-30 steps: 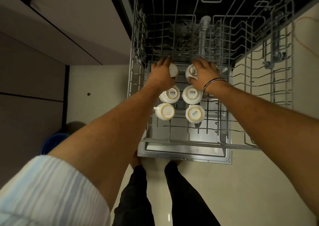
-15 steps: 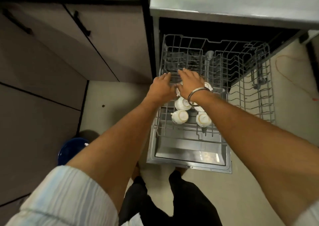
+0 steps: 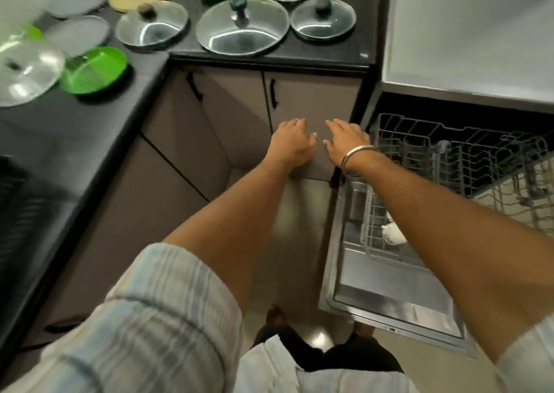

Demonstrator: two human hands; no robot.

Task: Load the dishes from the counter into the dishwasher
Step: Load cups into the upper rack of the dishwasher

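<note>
Fingers of both hands are straight and loosely spread, holding nothing: the left hand (image 3: 292, 140) and the right hand (image 3: 347, 140) float side by side, palms down, in front of a brown cabinet door (image 3: 311, 98). A metal bangle (image 3: 358, 155) circles the right wrist.

Beyond the hands, at the far side, a black surface (image 3: 326, 53) runs along the wall and turns a corner toward the near left. Brown cabinets with dark handles stand under it, and pale floor tiles (image 3: 299, 212) lie below the arms.

On that surface sit the dishes: a large glass lid (image 3: 242, 27) with a dark knob, two smaller glass lids (image 3: 152, 27) (image 3: 323, 18) on either side of it, a green plate (image 3: 94, 70) at the left, grey plates (image 3: 81, 33) and another glass lid at the far left, blurred. All lie well apart from the fingers, farther away and mostly to the left.

To the right of the hands the dishwasher (image 3: 467, 47) stands open, its wire rack (image 3: 449, 158) pulled out over the lowered door (image 3: 389, 287). A white cup (image 3: 394, 236) shows in the rack, partly hidden by the right forearm.
</note>
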